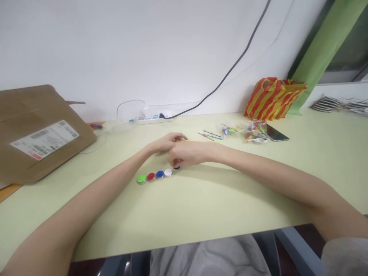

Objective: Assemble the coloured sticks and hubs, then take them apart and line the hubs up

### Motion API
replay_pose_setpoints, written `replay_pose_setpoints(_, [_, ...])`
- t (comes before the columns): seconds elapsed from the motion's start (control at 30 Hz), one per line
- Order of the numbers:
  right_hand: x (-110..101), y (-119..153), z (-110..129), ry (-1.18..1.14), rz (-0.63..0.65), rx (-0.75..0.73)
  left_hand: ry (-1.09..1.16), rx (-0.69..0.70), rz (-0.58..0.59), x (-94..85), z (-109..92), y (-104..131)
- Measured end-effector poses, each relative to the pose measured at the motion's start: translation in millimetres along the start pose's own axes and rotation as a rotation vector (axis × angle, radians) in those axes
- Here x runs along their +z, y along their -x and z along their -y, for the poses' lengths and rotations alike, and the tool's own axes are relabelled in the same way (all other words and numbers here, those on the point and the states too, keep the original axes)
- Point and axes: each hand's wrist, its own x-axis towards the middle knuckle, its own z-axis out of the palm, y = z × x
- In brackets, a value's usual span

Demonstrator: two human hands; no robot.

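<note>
A row of small round pieces with coloured tops on clear bases lies on the table: a green one, a red one, a blue one and a white one. At the row's right end is a black-topped piece, partly covered by my right hand, whose fingers are closed down on it. Just behind, my left hand has curled fingers. A thin yellow stick shows at its fingertips, mostly hidden behind the right hand.
Thin coloured sticks lie beyond my right wrist, beside clear bags of small parts and a phone. A striped bag stands at the back. A cardboard package occupies the left; a power strip lies along the wall.
</note>
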Motion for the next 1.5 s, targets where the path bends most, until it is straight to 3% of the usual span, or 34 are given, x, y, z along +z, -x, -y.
replay_pose_setpoints(0.23, [-8.3, 10.6, -48.1, -0.088, -0.017, 0.23, 0.016, 0.049, 0.001, 1.2, -0.7, 0.2])
replay_pose_setpoints(0.47, [-15.4, 28.2, -93.0, -0.196, -0.057, 0.344, -0.015, 0.017, -0.013, 2.0, -1.6, -0.1])
replay_pose_setpoints(0.63, [-5.9, 25.3, -95.0, -0.035, -0.127, 0.391, -0.042, 0.016, -0.039, 3.1, -0.1, -1.0])
replay_pose_setpoints(0.8, [1.5, 17.0, -88.2, 0.134, -0.095, 0.389, -0.062, -0.022, -0.023, 3.5, -2.4, -4.4])
replay_pose_setpoints(1.17, [-2.3, 17.8, -90.1, -0.091, -0.184, 0.407, -0.018, -0.029, -0.023, 10.9, -18.8, -7.1])
replay_pose_setpoints(1.33, [-23.6, 35.0, -108.6, -0.204, -0.082, 0.334, -0.049, -0.023, -0.022, 13.0, -17.5, -9.4])
replay_pose_setpoints(1.5, [-42.1, 66.2, -145.9, 0.03, -0.179, 0.523, -0.137, -0.052, -0.061, 11.9, -14.7, -11.4])
